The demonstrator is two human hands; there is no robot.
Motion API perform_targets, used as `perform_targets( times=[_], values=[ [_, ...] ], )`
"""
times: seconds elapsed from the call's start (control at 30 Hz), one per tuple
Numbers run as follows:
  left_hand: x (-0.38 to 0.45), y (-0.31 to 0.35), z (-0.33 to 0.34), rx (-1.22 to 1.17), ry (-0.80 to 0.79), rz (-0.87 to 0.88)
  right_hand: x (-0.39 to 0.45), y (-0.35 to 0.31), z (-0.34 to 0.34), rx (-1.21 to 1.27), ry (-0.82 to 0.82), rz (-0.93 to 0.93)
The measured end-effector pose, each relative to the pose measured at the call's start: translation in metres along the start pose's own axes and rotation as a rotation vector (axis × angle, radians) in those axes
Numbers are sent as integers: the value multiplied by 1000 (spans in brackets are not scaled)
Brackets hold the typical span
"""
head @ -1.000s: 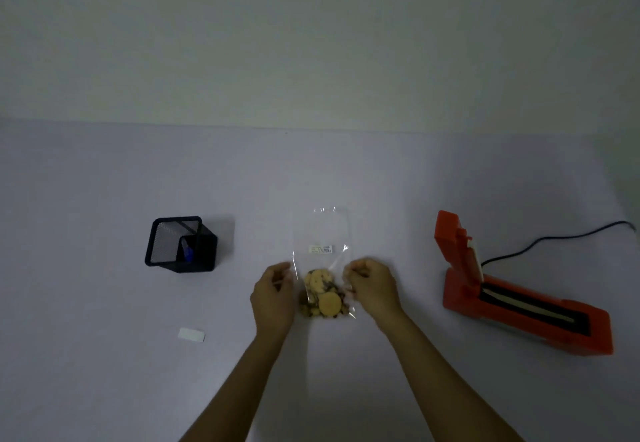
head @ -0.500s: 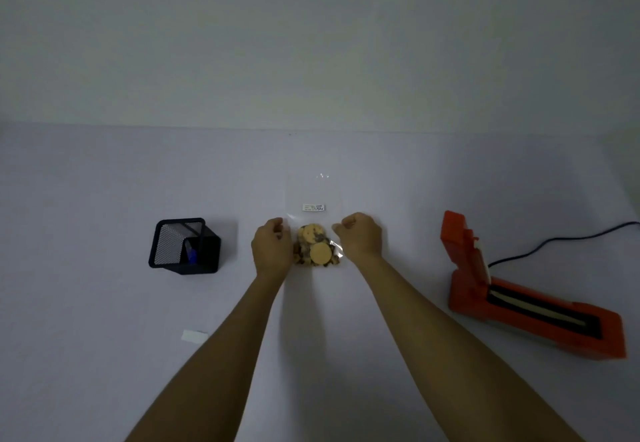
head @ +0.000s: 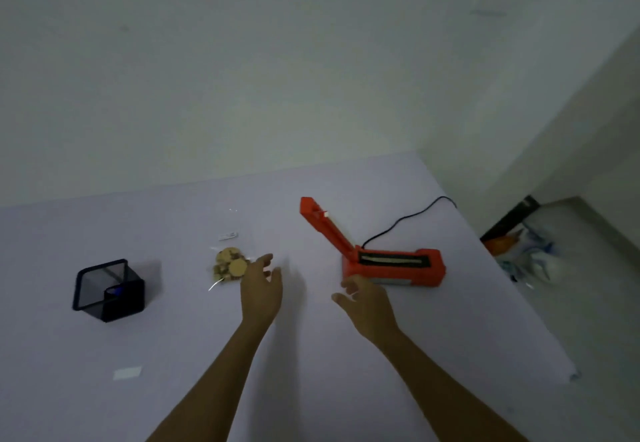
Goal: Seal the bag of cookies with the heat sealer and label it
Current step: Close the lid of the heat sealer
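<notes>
The clear bag of cookies (head: 230,265) lies flat on the white table, cookies bunched at its near end and a small printed strip on its upper part. My left hand (head: 262,289) hovers just right of the bag with its fingers apart, holding nothing. My right hand (head: 367,301) is open too, fingers spread, a short way in front of the orange heat sealer (head: 394,263). The sealer stands with its lid raised at an angle and its sealing strip exposed. A small white label (head: 127,372) lies on the table at the near left.
A black mesh pen holder (head: 108,290) with a blue pen stands at the left. The sealer's black cord (head: 408,220) runs back to the table's right edge (head: 512,306). Beyond that edge, on the floor, is a bundle of bags (head: 523,251).
Both hands have let go of the bag, which now lies flat on the table. They have moved right, the right one toward the sealer. The view has swung to the right.
</notes>
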State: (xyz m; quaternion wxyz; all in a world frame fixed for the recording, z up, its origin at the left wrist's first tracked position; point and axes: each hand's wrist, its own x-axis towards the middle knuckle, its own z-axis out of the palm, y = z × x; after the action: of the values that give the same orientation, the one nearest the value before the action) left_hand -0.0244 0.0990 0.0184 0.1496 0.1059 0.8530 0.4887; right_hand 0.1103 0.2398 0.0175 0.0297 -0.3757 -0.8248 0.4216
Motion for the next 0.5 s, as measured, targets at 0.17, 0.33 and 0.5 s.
perform_targets(
  times=[0.17, 0.33, 0.5],
  values=[
    [-25, 37, 32, 18, -95, 109, 8, 59, -104, -151, 116, -16],
    [-23, 62, 65, 23, -131, 104, 46, 100, -164, -331, 47, -54],
    [-19, 65, 95, 22, -127, 60, 78, 125, -172, -388, -70, -58]
  ],
)
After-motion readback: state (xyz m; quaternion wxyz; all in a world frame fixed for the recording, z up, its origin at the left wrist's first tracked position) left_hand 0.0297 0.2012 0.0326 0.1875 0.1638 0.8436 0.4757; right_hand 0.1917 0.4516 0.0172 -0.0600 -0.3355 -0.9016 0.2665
